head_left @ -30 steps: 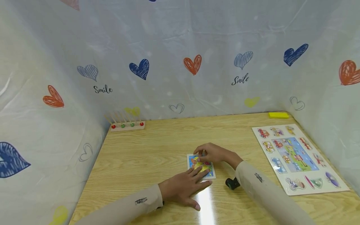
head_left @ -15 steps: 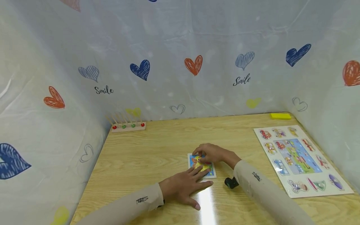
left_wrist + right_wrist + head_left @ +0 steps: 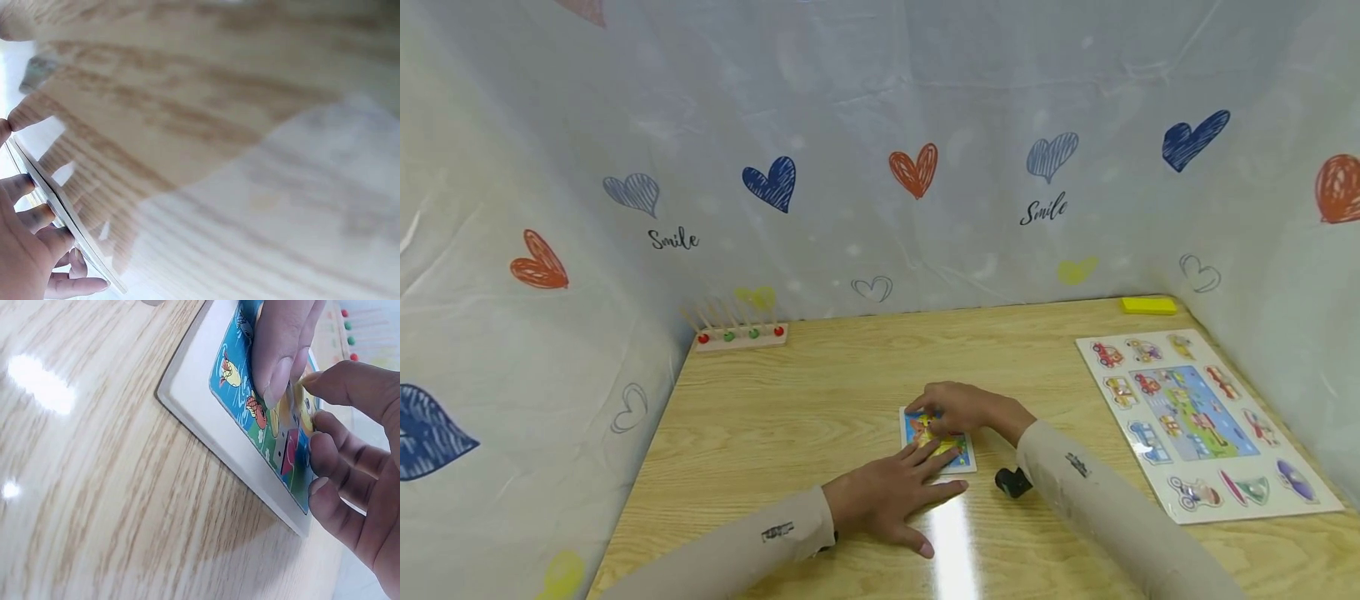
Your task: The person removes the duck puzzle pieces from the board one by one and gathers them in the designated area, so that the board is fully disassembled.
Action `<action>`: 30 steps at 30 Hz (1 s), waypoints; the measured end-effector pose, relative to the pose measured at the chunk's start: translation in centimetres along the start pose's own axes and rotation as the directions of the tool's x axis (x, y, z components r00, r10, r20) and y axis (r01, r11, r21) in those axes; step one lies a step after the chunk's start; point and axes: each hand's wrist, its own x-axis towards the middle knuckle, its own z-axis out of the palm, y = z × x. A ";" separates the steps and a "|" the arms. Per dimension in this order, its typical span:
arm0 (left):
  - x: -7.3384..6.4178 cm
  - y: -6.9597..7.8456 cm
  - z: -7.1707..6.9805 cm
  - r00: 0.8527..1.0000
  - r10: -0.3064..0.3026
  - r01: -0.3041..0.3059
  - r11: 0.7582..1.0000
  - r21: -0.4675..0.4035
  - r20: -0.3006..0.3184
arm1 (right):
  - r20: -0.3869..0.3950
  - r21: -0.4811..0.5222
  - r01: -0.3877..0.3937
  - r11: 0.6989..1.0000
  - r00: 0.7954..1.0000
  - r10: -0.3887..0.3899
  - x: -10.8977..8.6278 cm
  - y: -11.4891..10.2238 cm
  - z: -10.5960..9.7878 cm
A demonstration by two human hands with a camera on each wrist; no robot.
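Far left on the table (image 3: 790, 400) stands a bead rack (image 3: 741, 342). Next, the left hand (image 3: 891, 498), fingers spread apart, rests fingertips on the puzzle (image 3: 253, 444), which lies mid-table. The right hand (image 3: 962, 407) bends its fingertips onto it too; whether they pinch anything, I cannot tell. Further right come a yellow block (image 3: 1148, 306) and a vehicle board (image 3: 1210, 425).

Black script "Smile" (image 3: 673, 240), twice, on the heart-printed sheet (image 3: 962, 242).
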 end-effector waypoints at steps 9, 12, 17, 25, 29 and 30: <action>-0.1 0.0 -0.1 1.000 0.003 -0.003 1.000 -0.002 -0.003 | -0.008 -0.026 -0.022 0.999 1.000 0.022 0.2 -0.5 0.0; -0.2 0.0 -0.2 1.000 0.003 -0.003 1.000 -0.010 0.002 | -0.009 -0.041 -0.044 0.998 0.999 0.044 0.3 -0.7 0.1; -0.2 0.1 -0.5 1.000 0.010 -0.010 1.000 -0.027 0.007 | -0.013 -0.045 -0.077 0.996 0.997 0.076 0.4 -0.8 0.3; -0.1 0.0 -0.5 1.000 0.007 -0.006 0.999 -0.044 0.025 | -0.016 -0.041 -0.099 0.994 0.995 0.099 0.3 -1.3 0.3; -0.1 -0.1 -0.3 1.000 0.003 -0.002 0.999 -0.040 0.024 | -0.013 -0.038 -0.121 0.992 0.993 0.121 0.4 -1.7 0.3; -0.1 -0.1 -0.2 1.000 0.000 0.001 0.999 -0.040 0.025 | -0.010 -0.036 -0.127 0.991 0.992 0.126 0.4 -1.8 0.3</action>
